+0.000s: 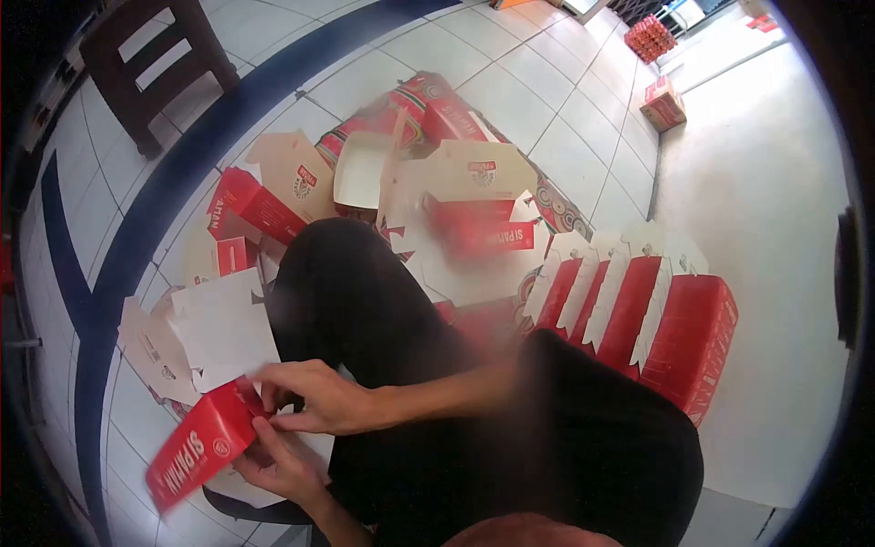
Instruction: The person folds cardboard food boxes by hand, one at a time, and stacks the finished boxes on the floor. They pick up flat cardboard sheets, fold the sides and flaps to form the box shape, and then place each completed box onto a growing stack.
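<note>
A partly folded red-and-white cardboard box (205, 447) printed "SI PAMAN" is at the lower left, its white inner panel (228, 328) opened flat above the red side. My left hand (273, 460) grips the red side's near corner from below, fingers closed on the board. From above, my right hand (314, 397) pinches the same corner, its thumb and fingers bent over a red flap. The fingertips of both hands almost meet there, and they partly hide the corner.
Unfolded cartons (478, 173) lie on a patterned mat (556, 205) ahead of my knees. Folded red boxes (688, 337) stand in a row at right, beside a white wall (766, 228). A dark plastic chair (159, 68) stands at upper left.
</note>
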A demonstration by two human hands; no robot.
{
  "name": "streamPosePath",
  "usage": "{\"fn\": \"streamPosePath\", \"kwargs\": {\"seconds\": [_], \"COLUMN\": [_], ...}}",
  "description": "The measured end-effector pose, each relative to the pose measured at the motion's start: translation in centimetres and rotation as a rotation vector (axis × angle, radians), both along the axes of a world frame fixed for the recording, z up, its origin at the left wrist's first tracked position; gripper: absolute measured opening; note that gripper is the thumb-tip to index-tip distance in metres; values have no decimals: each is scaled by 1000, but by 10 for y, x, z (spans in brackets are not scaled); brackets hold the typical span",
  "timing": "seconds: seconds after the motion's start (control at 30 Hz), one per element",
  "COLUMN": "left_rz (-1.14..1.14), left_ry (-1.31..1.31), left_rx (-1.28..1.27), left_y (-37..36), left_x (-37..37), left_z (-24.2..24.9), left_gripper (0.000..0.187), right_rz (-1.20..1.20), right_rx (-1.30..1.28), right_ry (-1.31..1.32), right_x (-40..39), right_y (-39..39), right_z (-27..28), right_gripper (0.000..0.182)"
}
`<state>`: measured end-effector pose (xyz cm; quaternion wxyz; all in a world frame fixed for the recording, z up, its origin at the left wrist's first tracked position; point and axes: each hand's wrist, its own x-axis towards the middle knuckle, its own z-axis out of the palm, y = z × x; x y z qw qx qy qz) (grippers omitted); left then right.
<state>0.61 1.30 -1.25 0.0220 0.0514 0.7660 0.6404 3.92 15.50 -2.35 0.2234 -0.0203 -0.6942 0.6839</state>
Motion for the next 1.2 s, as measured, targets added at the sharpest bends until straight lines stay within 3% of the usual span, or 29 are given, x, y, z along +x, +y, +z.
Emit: {"fn": "streamPosePath", "kwargs": {"seconds": [0.03, 0.07, 0.13, 0.2, 0.23, 0.27, 0.37, 0.47, 0.5, 0.53, 0.6, 0.63, 0.73, 0.77, 0.8, 0.87, 0.9, 0.93, 1.0, 1.03, 1.07, 1.1, 1.13, 1.17, 1.2], "left_rz": [-100, -199, -194, -11, 135, 135, 74, -646, -579, -579, -685, -721, -681, -624, -625, -594, -560, -560, -216, 14, 15, 60, 103, 234, 233], "left_ry": [41, 84, 93, 199, 71, 70, -8, 431, 524, 528, 594, 418, 373, 179, 176, 91, 202, 201, -47, -56, -55, 16, 87, 8, 7], "left_rx": [23, 46, 35, 78, 82, 82, -51, -635, -632, -628, -854, -957, -1021, -695, -695, 94, 89, 91, 326, 205, 207, 46, -118, 143, 142], "left_y": [-3, -7, -12, -6, -9, -9, -11, -24, -15, -17, -24, -27, -31, -29, -31, -37, -45, -51, -48, -36, -38, -42, -45, -14, -9], "left_x": [0, 0, 4, 9, 7, 6, 1, -20, -13, -14, -16, -17, -21, -19, -21, -25, -31, -30, -27, -20, -23, -30, -35, -28, -24], "left_z": [0, 0, -8, -3, 0, 0, -2, -5, -12, -18, -20, -20, -7, -4, 1, 7, 1, -1, 9, 18, 14, 9, 5, 31, 32], "left_gripper": [55, 56, 60, 63, 62, 62, 54, 37, 43, 43, 39, 41, 57, 72, 72, 100, 113, 113, 111, 97, 97, 89, 81, 70, 70], "right_rz": [88, 88, 214, 315, 412, 412, 474, 454, 418, 415, 160, 132, -28, -26, -13, 0, 73, 148, 182, 176, 169, 167, 164, 117, 72], "right_rx": [-167, -166, -14, -27, -42, -43, 194, 116, 129, 134, 210, 209, 141, 141, 158, 178, 284, 390, 416, 478, 542, 469, 471, 310, 149], "right_ry": [-121, -121, -97, -126, -156, -157, 54, -2, 13, 14, -62, -108, -49, -50, -47, -47, -21, 6, 18, 93, 169, 148, 149, 124, 98], "right_x": [-1, -3, -5, -3, -2, -1, -1, 1, 1, -2, -10, -7, -10, -8, -5, 3, 7, 9, 10, 9, 8, 8, 6, 5, 3], "right_y": [3, 6, 10, 12, 13, 17, 39, 61, 61, 57, 43, 43, 32, 29, 28, 26, 26, 24, 15, 9, 5, 1, -2, -4, -5], "right_z": [7, 4, -9, -14, -16, -14, -5, 45, 54, 50, 44, 42, 14, 15, 17, 21, 22, 22, 15, 5, 1, -2, -6, -11, -11], "right_gripper": [57, 57, 76, 79, 81, 81, 104, 105, 88, 88, 70, 60, 59, 59, 59, 58, 58, 59, 57, 52, 48, 35, 35, 32, 29]}}
